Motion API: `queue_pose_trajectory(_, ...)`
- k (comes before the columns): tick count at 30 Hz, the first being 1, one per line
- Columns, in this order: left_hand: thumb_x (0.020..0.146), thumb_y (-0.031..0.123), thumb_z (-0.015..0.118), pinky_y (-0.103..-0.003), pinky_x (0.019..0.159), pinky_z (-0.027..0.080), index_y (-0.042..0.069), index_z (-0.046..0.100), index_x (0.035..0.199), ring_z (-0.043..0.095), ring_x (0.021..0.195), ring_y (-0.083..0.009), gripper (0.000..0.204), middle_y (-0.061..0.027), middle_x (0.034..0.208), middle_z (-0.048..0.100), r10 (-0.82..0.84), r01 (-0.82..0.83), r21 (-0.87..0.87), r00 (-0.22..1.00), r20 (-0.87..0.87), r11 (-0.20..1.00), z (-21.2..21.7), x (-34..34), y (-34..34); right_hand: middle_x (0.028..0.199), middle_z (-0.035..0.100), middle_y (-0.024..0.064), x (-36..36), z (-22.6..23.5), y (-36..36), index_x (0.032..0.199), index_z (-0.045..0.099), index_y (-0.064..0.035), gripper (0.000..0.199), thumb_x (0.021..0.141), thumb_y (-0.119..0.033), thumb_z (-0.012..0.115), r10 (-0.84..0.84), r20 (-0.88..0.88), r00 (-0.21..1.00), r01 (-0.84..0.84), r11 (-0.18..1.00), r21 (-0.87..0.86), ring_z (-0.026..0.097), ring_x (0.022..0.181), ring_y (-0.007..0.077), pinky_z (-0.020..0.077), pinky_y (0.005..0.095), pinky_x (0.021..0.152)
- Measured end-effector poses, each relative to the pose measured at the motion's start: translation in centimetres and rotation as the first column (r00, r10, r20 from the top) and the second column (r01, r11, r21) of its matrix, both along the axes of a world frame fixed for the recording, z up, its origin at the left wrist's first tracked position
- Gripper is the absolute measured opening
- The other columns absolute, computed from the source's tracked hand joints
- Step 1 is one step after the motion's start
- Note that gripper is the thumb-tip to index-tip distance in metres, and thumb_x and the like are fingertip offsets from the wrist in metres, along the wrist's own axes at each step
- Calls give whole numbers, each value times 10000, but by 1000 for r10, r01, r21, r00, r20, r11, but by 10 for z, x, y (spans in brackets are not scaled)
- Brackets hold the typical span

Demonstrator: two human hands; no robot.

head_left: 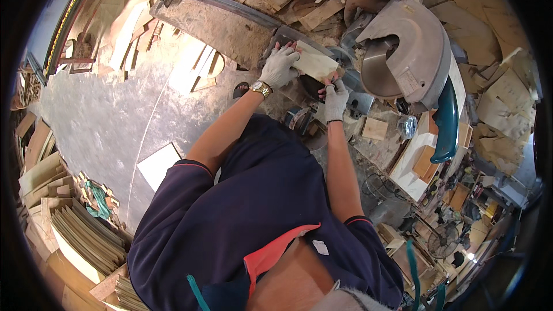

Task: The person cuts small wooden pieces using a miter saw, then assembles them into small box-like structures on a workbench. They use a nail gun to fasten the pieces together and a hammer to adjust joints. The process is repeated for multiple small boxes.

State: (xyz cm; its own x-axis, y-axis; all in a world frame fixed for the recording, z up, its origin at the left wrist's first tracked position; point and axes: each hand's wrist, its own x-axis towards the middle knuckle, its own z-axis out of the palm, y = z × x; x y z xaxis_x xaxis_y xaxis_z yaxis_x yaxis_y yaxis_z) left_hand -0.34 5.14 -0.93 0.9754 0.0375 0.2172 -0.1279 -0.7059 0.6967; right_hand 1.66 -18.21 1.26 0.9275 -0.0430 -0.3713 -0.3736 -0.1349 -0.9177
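Observation:
A short, pale wooden board (316,62) lies between my two gloved hands, over the bed of a miter saw. My left hand (280,65), in a white knit glove with bare fingertips, is closed on the board's left end. At its right end, my right hand (335,99) pinches the near corner between thumb and fingers. Just to the right stands the saw (410,52), with a grey blade guard and a teal handle (445,124). Its round blade (380,69) shows beside the board, apart from my right hand.
A long metal fence (224,8) runs left from the saw. Offcuts (311,0) are heaped behind it, and a small wood block (375,129) sits near the saw. Stacked curved boards (86,242) stand at lower left; a fan (443,239) is at lower right.

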Motion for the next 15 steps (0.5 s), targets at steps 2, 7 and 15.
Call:
queue_pose_trajectory(2, 787, 374, 837, -585, 1253, 259, 92, 645, 1234, 436, 1477, -352, 562, -130, 1413, 609, -12, 13, 3, 999, -40, 1000, 3, 0, 1, 816, 700, 34, 1, -2, -3, 1511, 557, -63, 505, 1017, -86, 660, 17, 0, 1000, -17, 1000, 7, 665, 606, 116, 531, 257, 503)
queue_pose_trajectory(7, 781, 364, 841, -583, 1247, 272, 86, 640, 1259, 440, 1469, -368, 589, -136, 1411, 609, -13, 13, -5, 998, -56, 1000, 10, 0, 2, 801, 700, 33, 1, 1, -3, 1518, 550, -68, 502, 1027, -107, 651, 34, 0, 999, -34, 999, -7, 655, 601, 110, 546, 264, 516)
queue_pose_trajectory(15, 768, 343, 858, -573, 1221, 312, 87, 611, 1309, 463, 1447, -385, 647, -161, 1442, 590, -27, 28, 18, 997, -70, 999, 15, 0, 4, 780, 704, 34, 3, 5, -4, 1504, 557, -44, 494, 1023, -88, 666, 55, -21, 998, -55, 998, -9, 637, 566, 101, 538, 265, 499)
